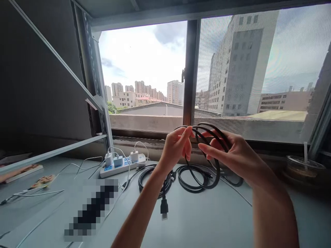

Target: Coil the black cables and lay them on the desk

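Observation:
A black HDMI cable [216, 179] hangs in loose loops between my hands, above the table and in front of the window. My left hand [179, 141] pinches one strand of it between thumb and fingertips. Around the right side of the loops my right hand [227, 151] is closed, thumb in front and fingers behind. One plug [164, 208] with a pale tip dangles below my left forearm. Behind the hands lie two coiled black cables, a left coil [141, 182] partly covered by my left forearm and a right coil [190, 188] beneath the held loops.
A white power strip [121, 169] with several chargers stands at the back left, its thin white cords trailing over the table [207, 224]. A pixelated dark object [94, 210] lies front left. At the right edge stands a lidded plastic cup [305, 167] with a straw. A metal shelf frame [104, 120] rises at left.

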`<state>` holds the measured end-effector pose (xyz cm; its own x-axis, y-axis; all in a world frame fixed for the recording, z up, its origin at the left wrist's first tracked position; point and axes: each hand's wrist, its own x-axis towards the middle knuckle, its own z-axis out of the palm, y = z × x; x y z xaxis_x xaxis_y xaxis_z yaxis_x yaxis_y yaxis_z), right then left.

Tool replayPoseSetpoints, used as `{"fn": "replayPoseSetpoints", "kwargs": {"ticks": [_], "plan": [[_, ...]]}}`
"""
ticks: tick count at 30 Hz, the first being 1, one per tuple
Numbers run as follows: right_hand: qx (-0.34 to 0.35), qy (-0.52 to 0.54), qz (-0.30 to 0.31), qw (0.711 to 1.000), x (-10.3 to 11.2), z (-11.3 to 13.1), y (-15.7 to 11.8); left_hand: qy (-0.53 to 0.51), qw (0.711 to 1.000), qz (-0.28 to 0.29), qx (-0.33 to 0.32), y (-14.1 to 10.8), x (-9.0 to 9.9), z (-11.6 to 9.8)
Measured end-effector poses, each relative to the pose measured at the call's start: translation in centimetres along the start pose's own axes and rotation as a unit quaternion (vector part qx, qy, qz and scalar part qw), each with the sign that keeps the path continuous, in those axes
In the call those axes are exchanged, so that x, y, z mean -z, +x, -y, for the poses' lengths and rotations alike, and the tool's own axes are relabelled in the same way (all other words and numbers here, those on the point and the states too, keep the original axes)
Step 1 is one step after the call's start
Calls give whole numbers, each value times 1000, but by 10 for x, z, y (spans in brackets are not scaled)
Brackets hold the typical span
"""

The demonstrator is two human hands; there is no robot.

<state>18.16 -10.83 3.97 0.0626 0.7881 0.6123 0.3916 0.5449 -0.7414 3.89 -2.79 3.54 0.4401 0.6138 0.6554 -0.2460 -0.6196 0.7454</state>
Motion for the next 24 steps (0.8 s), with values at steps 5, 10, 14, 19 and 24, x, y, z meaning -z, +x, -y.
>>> {"fn": "replayPoseSetpoints", "kwargs": {"ticks": [5,10,14,19,24], "plan": [[17,-11,-70,997,-1,-14,11,114,991,-47,-45,1,7,0],[18,7,-173,985,-2,-15,13,243,938,-190,-156,0,11,-4],[75,56,-201,975,-5,-5,10,236,943,-209,-105,2,8,10],[149,114,-262,946,-13,5,5,57,986,-138,71,6,0,33],[186,161,-294,924,-13,2,5,-47,991,-27,119,3,-8,32]]}}
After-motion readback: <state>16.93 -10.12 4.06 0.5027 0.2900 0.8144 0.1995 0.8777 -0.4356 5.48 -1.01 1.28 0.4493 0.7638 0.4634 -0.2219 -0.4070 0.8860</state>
